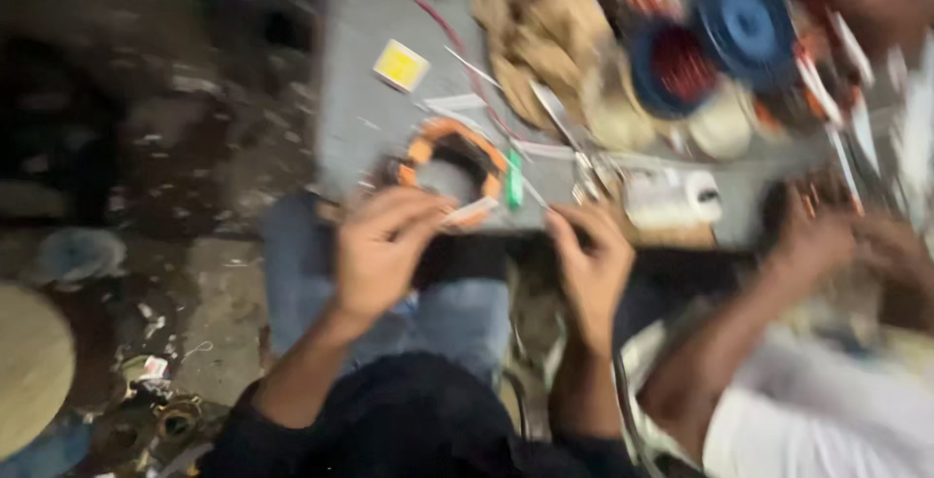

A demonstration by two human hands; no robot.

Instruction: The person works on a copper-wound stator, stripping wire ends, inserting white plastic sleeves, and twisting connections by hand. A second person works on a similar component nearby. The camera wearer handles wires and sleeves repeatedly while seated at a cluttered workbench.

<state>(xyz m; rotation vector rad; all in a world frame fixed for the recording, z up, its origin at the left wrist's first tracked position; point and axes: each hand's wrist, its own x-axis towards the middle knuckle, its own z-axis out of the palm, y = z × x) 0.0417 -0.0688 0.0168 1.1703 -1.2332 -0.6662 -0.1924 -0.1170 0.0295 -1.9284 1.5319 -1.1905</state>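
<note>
Head view is blurred w/ motion, so fine detail can't be made out. An orange coil ring is seen lying flat on a grey surface, at its near edge, just above the person's knees. The left hand is curled at the ring's near rim, fingers bent and closed on a pale strip that touches the ring; thumb and forefinger are pinched on it. The right hand is placed at the surface edge, just right of the ring, fingers curled inward; whether anything is held there can't be told. A small green piece is seen upright beside the ring's right side, btwn the two hands.

Further back on the surface a yellow card is laid, well apart from the ring. A blue spool and a blue-rimmed red reel are set at the far right, w/ a white roll nearer. At the right edge another person's hand is seen, white sleeve below it. The floor at left is littered w/ scraps.
</note>
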